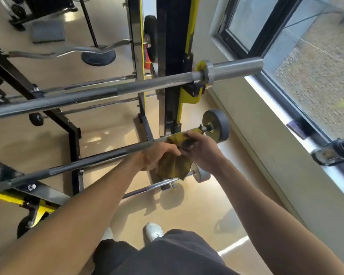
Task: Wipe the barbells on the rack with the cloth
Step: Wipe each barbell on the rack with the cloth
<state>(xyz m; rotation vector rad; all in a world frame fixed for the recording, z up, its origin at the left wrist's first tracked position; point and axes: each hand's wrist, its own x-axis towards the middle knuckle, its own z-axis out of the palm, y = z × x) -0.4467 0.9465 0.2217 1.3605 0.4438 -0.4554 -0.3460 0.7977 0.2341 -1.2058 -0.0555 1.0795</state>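
Both hands meet at the lower barbell (99, 158), near its right end. The left hand (157, 157) curls its fingers round the yellow-brown cloth (173, 169), bunching it against the bar, while a loose flap hangs below. The right hand (201, 149) grips the same cloth from the other side, fingers closed over the part wrapped on the bar. Just beyond the right hand sits a grey weight plate (218, 124). Above, the thicker upper barbell (127, 90) rests on the black and yellow rack (177, 46). To the right runs a window (286, 46).
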